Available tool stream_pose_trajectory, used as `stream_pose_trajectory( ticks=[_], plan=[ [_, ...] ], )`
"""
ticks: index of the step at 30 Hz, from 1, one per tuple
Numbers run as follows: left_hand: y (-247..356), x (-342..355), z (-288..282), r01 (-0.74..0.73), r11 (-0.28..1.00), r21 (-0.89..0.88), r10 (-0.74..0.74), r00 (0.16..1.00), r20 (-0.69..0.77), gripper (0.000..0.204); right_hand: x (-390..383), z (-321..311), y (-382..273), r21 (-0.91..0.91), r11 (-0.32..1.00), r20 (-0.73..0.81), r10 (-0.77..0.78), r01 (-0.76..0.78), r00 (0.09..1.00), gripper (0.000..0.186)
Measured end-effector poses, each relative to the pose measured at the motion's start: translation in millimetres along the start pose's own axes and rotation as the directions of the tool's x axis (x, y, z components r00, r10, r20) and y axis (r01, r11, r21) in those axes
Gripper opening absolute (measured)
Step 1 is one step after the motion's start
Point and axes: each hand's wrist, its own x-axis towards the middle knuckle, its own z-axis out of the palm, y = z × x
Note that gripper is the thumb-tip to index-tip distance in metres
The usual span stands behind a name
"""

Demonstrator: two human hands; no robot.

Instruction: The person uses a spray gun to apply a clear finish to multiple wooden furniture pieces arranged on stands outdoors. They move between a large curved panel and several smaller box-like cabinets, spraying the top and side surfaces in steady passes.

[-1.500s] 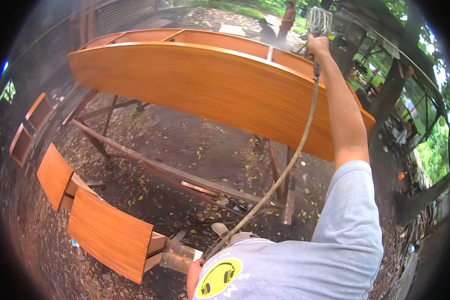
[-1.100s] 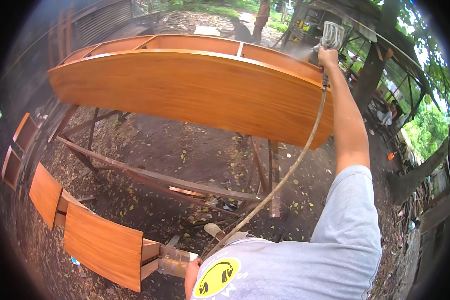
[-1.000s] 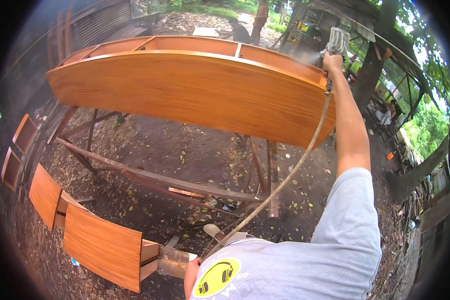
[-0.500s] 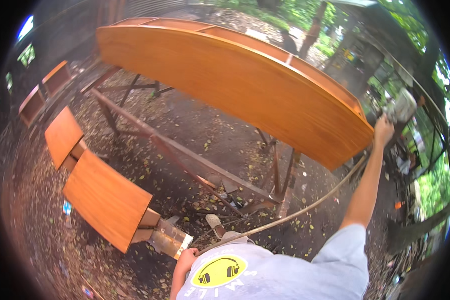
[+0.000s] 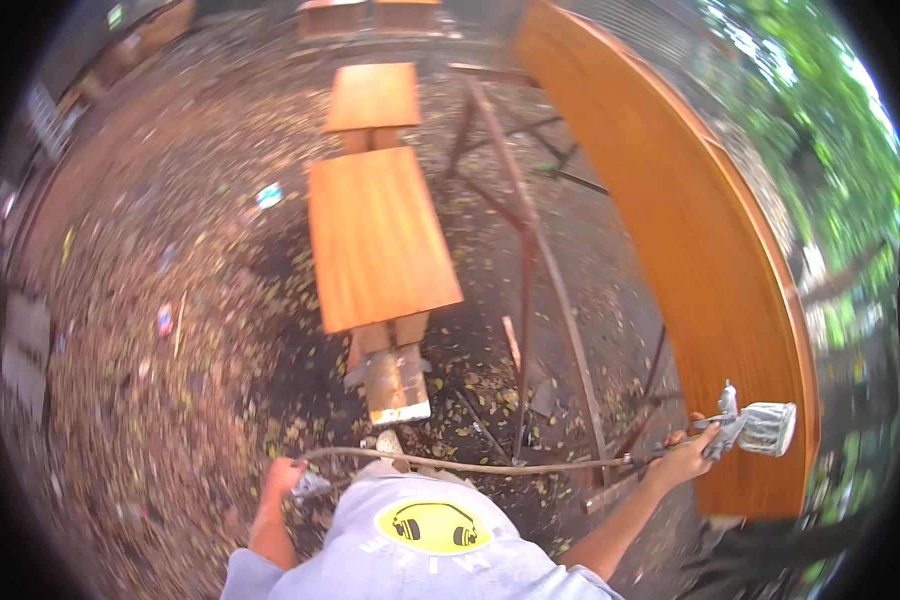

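Note:
My right hand [image 5: 685, 458] is closed round the handle of a spray gun [image 5: 727, 425] with a pale, paint-smeared cup. The gun shows in front of the near end of a large orange-brown varnished wooden cabinet [image 5: 670, 215]; whether they touch I cannot tell. A thin brown hose [image 5: 470, 466] runs from the gun across my front to my left hand [image 5: 286, 476], whose fingers are wrapped round it. Ahead of me, two smaller varnished wood pieces, a nearer panel [image 5: 375, 240] and a farther panel [image 5: 374, 97], rest in line on a low wooden support [image 5: 398, 385].
A rusty metal trestle frame [image 5: 530, 215] stands between the small panels and the cabinet. Two more wooden boxes [image 5: 332, 18] sit at the back. Fallen leaves and bits of litter [image 5: 269, 195] cover the dirt ground. Grey boards [image 5: 26, 350] lie at far left.
My view has swung left, bringing the small panels to the middle and the cabinet to the right. My right hand has drawn the spray gun closer; my left hand is farther from my shirt.

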Motion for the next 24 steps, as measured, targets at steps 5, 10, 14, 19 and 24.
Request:
stream_pose_trajectory(
  ticks=[5, 10, 14, 19, 24],
  plan=[
    [-36, -126, 6, 0.201, 0.973, -0.111, -0.227, 0.913, -0.338, 0.043, -74, 51, 19, 0.103, 0.984, 0.365, 0.097, -0.144, 0.926, 0.027],
    [-106, -177, 39, 0.294, 0.918, -0.267, -0.379, 0.846, -0.376, 0.036, -155, 66, 29, -0.019, 0.982, 0.821, 0.122, -0.186, 0.559, 0.024],
    [-131, -170, 39, 0.281, 0.886, -0.369, -0.434, 0.783, -0.446, 0.031, -223, 84, 43, -0.047, 0.991, 0.965, 0.078, -0.128, 0.250, 0.025],
    [-151, -123, 6, 0.213, 0.892, -0.399, -0.434, 0.651, -0.623, 0.037, -333, 127, 44, -0.103, 0.975, 0.995, 0.100, -0.197, -0.022, 0.044],
    [-240, -53, -87, 0.074, 0.861, -0.503, -0.413, 0.678, -0.608, 0.040, -475, 195, 25, -0.191, 0.967, 0.980, 0.177, -0.166, -0.097, 0.047]
  ],
)
